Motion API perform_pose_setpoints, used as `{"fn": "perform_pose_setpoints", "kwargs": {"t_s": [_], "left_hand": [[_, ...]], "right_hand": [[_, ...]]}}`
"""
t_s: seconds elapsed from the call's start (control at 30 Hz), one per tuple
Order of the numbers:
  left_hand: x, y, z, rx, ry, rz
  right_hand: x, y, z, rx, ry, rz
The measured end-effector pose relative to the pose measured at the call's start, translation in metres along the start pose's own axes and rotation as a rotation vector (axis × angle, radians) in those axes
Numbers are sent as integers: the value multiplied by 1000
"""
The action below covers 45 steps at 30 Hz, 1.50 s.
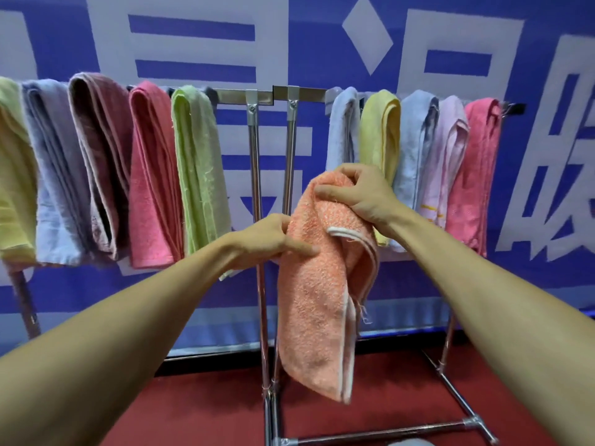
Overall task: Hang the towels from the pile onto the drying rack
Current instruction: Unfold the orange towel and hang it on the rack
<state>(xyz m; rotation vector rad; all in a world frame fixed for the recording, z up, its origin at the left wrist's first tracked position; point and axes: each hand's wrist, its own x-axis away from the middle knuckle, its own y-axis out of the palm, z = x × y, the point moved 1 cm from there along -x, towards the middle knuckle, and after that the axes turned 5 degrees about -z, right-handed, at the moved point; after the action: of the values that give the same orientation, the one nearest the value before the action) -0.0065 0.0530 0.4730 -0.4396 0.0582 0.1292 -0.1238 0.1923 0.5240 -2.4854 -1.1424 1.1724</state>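
Hands grip the orange towel (317, 284): right hand (360, 194) bunches its top, left hand (270, 238) apparently pinches its edge, before the drying rack (273, 94).

I see the rack (244, 96) standing on the red floor (193, 413). On its bar the left towels (151, 175), five, hang folded side by side; the right towels (415, 140), five more, likewise.

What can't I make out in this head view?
Head view:
- Towel pile: out of frame; pale shape at the bottom edge is cut off.
- Drying rack: left end cut by the left edge.
- Orange towel: top covered by the right hand; left hand fingers partly behind it.
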Motion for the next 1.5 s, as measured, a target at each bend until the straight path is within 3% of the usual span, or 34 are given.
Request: {"fn": "perform_pose_setpoints", "kwargs": {"t_s": [0.2, 0.33, 0.43, 0.53, 0.6, 0.67, 0.83, 0.93, 1.1, 1.2, 1.33, 1.5], "left_hand": [[-14, 3, 21, 25, 85, 29], [-12, -12, 19, -330, 54, -13], [-6, -25, 27, -437, -15, -62], [-22, -15, 19, -370, -62, -62], [-35, -6, 12, -241, -12, 27], [-24, 5, 33, -229, -48, -35], [-17, 5, 57, -266, -90, -192], [-19, 7, 68, -353, -141, -236], [-10, 13, 90, -444, -156, -302], [-6, 11, 97, -425, -112, -298], [-6, 6, 95, -281, -9, -262], [-25, -3, 79, -119, 58, -215]], "right_hand": [[-6, -16, -3, 131, -54, 37], [-7, -37, 4, 415, -74, -23], [-3, -43, 10, 538, -51, -73], [-4, -38, 12, 416, -14, -52], [-4, -36, 10, 352, 0, -74], [-2, -41, 6, 329, -3, -94], [6, -69, 3, 629, 31, -265], [12, -78, 6, 690, 73, -349], [18, -84, 2, 637, 162, -434], [26, -88, -2, 502, 134, -359], [33, -84, 2, 228, 152, -272], [21, -91, 13, 229, 192, -357]]}}
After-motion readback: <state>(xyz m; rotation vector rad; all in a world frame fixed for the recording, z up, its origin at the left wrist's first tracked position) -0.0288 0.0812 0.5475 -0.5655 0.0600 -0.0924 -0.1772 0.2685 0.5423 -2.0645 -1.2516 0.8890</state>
